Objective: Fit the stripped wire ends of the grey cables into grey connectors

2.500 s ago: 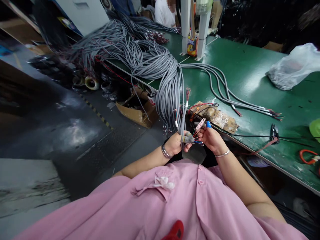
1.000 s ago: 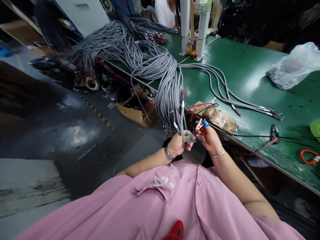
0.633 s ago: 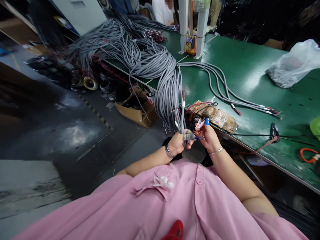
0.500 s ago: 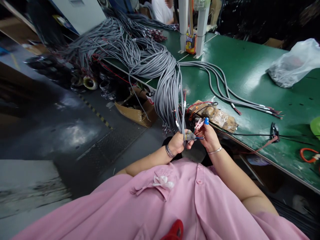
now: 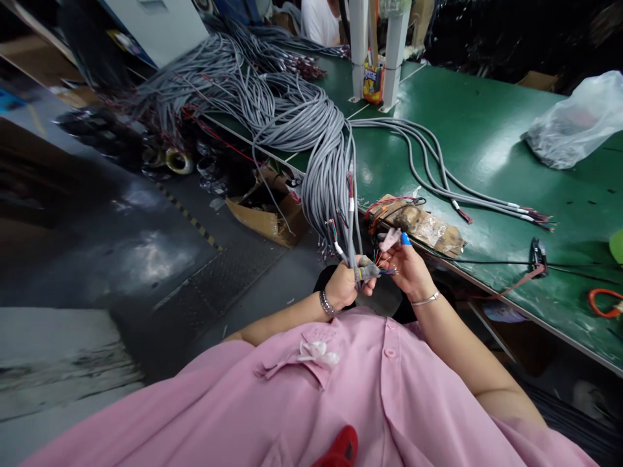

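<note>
My left hand point(image 5: 342, 284) is closed around a few grey cables point(image 5: 351, 243) from the hanging bundle, its thumb in a grey finger cover point(image 5: 368, 268). Thin coloured wires point(image 5: 384, 269) fan out of a cable end beside that thumb. My right hand point(image 5: 410, 271) pinches among these wires, its fingers drawn together. On it show a blue fingertip cover point(image 5: 405, 239) and a pale pink piece point(image 5: 390, 240), perhaps another finger cover. Stripped cable ends with white sleeves point(image 5: 338, 248) stick up just above my left hand.
A large pile of grey cables point(image 5: 287, 113) drapes over the edge of the green table point(image 5: 467, 136). A taped wooden block point(image 5: 423, 227), several laid-out cables and a plastic bag point(image 5: 574, 123) lie on it. An open carton point(image 5: 260, 211) stands below. Another person point(image 5: 320, 23) is beyond.
The loose cable ends above my left hand have swung left and down. The pink piece on my right hand has turned, and that hand has shifted slightly. My left hand keeps its hold.
</note>
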Demonstrator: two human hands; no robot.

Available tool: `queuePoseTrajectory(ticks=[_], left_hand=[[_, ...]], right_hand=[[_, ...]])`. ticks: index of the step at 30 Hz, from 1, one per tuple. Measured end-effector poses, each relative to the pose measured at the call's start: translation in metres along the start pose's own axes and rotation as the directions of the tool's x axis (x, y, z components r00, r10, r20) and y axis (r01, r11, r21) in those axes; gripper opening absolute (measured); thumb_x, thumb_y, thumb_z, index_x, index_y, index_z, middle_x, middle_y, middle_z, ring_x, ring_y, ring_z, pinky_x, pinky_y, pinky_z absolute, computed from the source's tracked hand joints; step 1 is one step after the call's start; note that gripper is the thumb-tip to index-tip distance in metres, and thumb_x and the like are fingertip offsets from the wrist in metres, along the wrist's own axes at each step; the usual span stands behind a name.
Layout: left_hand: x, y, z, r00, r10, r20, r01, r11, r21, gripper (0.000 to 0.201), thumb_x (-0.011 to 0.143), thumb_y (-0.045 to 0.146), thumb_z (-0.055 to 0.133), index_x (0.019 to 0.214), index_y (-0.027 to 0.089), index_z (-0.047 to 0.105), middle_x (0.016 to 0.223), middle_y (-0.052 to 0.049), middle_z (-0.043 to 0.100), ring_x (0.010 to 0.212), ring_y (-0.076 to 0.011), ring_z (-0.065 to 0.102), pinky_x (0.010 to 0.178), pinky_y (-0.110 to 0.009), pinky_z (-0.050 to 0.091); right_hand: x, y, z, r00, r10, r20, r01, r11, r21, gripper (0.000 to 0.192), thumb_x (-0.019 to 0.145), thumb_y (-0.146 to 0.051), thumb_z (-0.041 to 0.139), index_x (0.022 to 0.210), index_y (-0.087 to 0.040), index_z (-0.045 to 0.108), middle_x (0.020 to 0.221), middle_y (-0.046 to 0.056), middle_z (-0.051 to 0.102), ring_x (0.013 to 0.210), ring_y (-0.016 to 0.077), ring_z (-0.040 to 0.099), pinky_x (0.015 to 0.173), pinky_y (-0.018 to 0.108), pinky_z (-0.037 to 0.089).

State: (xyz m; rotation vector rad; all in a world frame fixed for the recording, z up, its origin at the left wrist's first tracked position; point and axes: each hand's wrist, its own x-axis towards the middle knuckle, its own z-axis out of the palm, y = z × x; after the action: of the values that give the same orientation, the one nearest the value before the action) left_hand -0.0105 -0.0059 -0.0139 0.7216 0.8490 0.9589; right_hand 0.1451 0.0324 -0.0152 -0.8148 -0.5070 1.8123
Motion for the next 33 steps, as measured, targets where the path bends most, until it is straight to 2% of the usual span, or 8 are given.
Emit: queuePoseTrajectory(ticks=[2, 5, 13, 17, 21, 26, 33], left_hand=[[-0.001, 0.000, 0.004, 0.999, 0.022, -0.036, -0.022, 1.000, -0.020, 0.029, 0.065, 0.037, 0.075, 0.071, 0.015, 0.057, 0.052, 0.001, 0.060, 0.038, -0.0093, 0.050, 0.036, -0.020, 0.039], [0.001, 0.002, 0.008, 0.997, 0.023, -0.070, -0.025, 0.999, -0.032, 0.030, 0.065, 0.039, 0.074, 0.071, 0.015, 0.057, 0.052, 0.001, 0.059, 0.038, -0.0089, 0.050, 0.036, -0.019, 0.039], [0.005, 0.008, 0.013, 0.998, -0.012, -0.068, 0.008, 0.998, -0.059, 0.028, 0.063, 0.035, 0.074, 0.071, 0.015, 0.057, 0.051, 0.002, 0.058, 0.036, -0.0081, 0.048, 0.035, -0.019, 0.036], [0.006, 0.006, 0.012, 0.998, -0.023, -0.054, 0.020, 0.999, -0.050, 0.029, 0.063, 0.036, 0.074, 0.073, 0.015, 0.057, 0.052, 0.001, 0.059, 0.036, -0.0081, 0.049, 0.035, -0.019, 0.037], [0.008, 0.004, 0.011, 0.998, -0.028, -0.064, 0.025, 0.999, -0.047, 0.028, 0.063, 0.034, 0.073, 0.074, 0.015, 0.057, 0.052, 0.001, 0.059, 0.037, -0.0085, 0.050, 0.036, -0.019, 0.039], [0.011, 0.001, 0.009, 0.997, -0.036, -0.072, 0.034, 0.999, -0.032, 0.025, 0.064, 0.032, 0.071, 0.073, 0.014, 0.057, 0.052, 0.000, 0.060, 0.036, -0.0088, 0.050, 0.035, -0.019, 0.039], [-0.001, 0.004, 0.009, 0.996, -0.005, -0.085, 0.002, 0.999, -0.041, 0.031, 0.063, 0.039, 0.075, 0.070, 0.015, 0.056, 0.052, 0.000, 0.059, 0.038, -0.0084, 0.050, 0.035, -0.018, 0.038]], right_hand=[[0.001, 0.001, 0.002, 0.997, -0.062, -0.040, 0.060, 0.998, -0.036, 0.037, 0.071, -0.054, 0.072, 0.083, -0.020, 0.064, 0.073, 0.000, 0.063, 0.058, 0.0098, 0.053, 0.052, 0.021, 0.047], [0.003, 0.001, 0.003, 0.993, -0.101, -0.066, 0.096, 0.993, -0.066, 0.039, 0.073, -0.055, 0.070, 0.082, -0.018, 0.066, 0.071, 0.000, 0.063, 0.056, 0.0088, 0.053, 0.050, 0.020, 0.046], [0.006, 0.005, 0.003, 0.986, -0.149, -0.072, 0.142, 0.986, -0.088, 0.038, 0.074, -0.057, 0.067, 0.076, -0.018, 0.066, 0.073, 0.001, 0.067, 0.055, 0.0090, 0.056, 0.050, 0.021, 0.047], [0.014, 0.009, 0.001, 0.991, -0.114, -0.067, 0.115, 0.993, 0.014, 0.041, 0.072, -0.059, 0.068, 0.075, -0.019, 0.064, 0.078, 0.002, 0.069, 0.055, 0.0096, 0.058, 0.050, 0.023, 0.048], [0.018, 0.008, 0.006, 0.996, -0.041, -0.080, 0.049, 0.994, 0.097, 0.041, 0.071, -0.058, 0.070, 0.075, -0.018, 0.064, 0.070, 0.002, 0.068, 0.054, 0.0108, 0.058, 0.049, 0.023, 0.048], [0.018, 0.008, 0.011, 0.994, -0.063, -0.092, 0.077, 0.984, 0.158, 0.039, 0.072, -0.057, 0.071, 0.073, -0.019, 0.062, 0.068, 0.001, 0.067, 0.056, 0.0111, 0.059, 0.054, 0.024, 0.050], [0.009, 0.009, 0.000, 1.000, -0.024, 0.017, 0.021, 0.990, 0.139, 0.052, 0.075, -0.071, 0.056, 0.079, -0.020, 0.063, 0.076, 0.002, 0.068, 0.057, 0.0124, 0.058, 0.050, 0.025, 0.049]])
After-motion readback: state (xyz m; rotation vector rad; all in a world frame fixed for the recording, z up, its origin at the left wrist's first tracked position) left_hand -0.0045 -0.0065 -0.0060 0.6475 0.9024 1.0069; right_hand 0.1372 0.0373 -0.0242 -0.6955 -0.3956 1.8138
